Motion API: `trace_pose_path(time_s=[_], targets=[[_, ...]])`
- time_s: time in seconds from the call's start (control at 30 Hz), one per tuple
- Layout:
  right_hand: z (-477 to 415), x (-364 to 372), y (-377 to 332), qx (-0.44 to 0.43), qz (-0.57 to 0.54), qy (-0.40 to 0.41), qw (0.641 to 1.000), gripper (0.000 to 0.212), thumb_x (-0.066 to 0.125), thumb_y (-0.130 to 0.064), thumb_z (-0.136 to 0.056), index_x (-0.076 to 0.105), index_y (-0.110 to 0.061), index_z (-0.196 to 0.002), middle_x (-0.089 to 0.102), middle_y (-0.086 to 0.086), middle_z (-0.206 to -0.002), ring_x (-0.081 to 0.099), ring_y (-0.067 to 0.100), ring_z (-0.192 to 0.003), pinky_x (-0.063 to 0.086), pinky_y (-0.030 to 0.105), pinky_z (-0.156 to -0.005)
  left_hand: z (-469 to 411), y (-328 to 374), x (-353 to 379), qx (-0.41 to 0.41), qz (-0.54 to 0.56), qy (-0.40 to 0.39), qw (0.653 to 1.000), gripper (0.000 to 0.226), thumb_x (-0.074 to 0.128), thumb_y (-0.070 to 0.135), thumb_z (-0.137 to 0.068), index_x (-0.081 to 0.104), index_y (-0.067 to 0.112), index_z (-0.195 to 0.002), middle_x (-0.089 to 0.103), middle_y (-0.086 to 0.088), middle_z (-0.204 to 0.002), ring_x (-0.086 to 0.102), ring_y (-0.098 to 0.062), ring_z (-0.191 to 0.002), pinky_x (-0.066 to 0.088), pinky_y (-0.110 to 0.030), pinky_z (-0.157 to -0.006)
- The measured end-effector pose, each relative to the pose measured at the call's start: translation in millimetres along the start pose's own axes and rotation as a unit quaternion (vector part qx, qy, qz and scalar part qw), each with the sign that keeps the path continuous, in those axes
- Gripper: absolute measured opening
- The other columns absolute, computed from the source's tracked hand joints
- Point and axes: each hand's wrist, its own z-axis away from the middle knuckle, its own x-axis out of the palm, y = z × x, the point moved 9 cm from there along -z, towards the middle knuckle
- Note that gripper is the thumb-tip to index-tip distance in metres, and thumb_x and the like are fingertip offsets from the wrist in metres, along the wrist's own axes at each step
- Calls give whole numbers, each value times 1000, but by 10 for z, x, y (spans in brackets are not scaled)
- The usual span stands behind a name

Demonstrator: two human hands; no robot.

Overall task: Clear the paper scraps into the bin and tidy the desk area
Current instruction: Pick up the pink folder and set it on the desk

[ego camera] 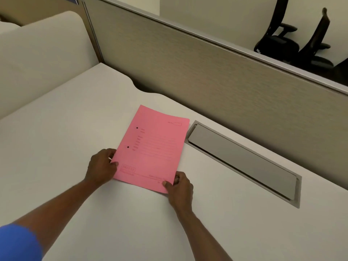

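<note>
A pink paper folder (153, 147) with two punched holes and printed lines lies flat on the white desk (75, 129), near its middle. My left hand (102, 167) grips the folder's near left edge, thumb on top. My right hand (179, 187) pinches the folder's near right corner, thumb on top and fingers under the edge. No paper scraps and no bin are in view.
A grey cable-tray flap (243, 162) is set into the desk just right of the folder. A beige partition panel (216, 72) runs along the desk's far edge. Two black office chairs (293, 40) stand beyond it. A cream panel (41, 53) rises at the left.
</note>
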Motion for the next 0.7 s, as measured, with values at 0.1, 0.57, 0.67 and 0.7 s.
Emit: trace_pose_path(time_s=[0.1, 0.57, 0.67, 0.7], targets=[[-241, 61, -141, -12, -3, 6, 1000, 58, 85, -16, -82, 55, -26, -130, 76, -4, -105, 70, 17, -89, 56, 31, -78, -327, 69, 39, 3, -25, 9, 1000, 39, 70, 10, -89, 69, 14, -128, 71, -12, -120, 68, -35, -101, 53, -44, -92], [-848, 211, -451, 4, -9, 61, 998, 52, 85, -15, -84, 42, -27, -111, 66, 4, -118, 75, 41, -83, 59, 38, -39, -1297, 672, 307, 38, -227, 10, 973, 63, 77, 47, -86, 62, 0, -125, 50, -23, -129, 45, -44, -128, 50, -55, -98], [-912, 214, -486, 1, 59, 76, 995, 56, 85, -28, -84, 37, -27, -113, 68, 3, -114, 75, 40, -80, 66, 45, -65, -1374, 742, 321, 45, -244, 13, 969, 64, 76, 47, -88, 62, -2, -126, 50, -23, -130, 45, -44, -128, 49, -55, -99], [-929, 225, -489, 2, 70, 78, 995, 58, 85, -31, -83, 36, -27, -115, 69, 4, -113, 75, 40, -80, 66, 46, -72, -1398, 763, 327, 46, -246, 12, 968, 64, 76, 47, -88, 62, -2, -127, 50, -23, -130, 44, -43, -128, 49, -55, -100]])
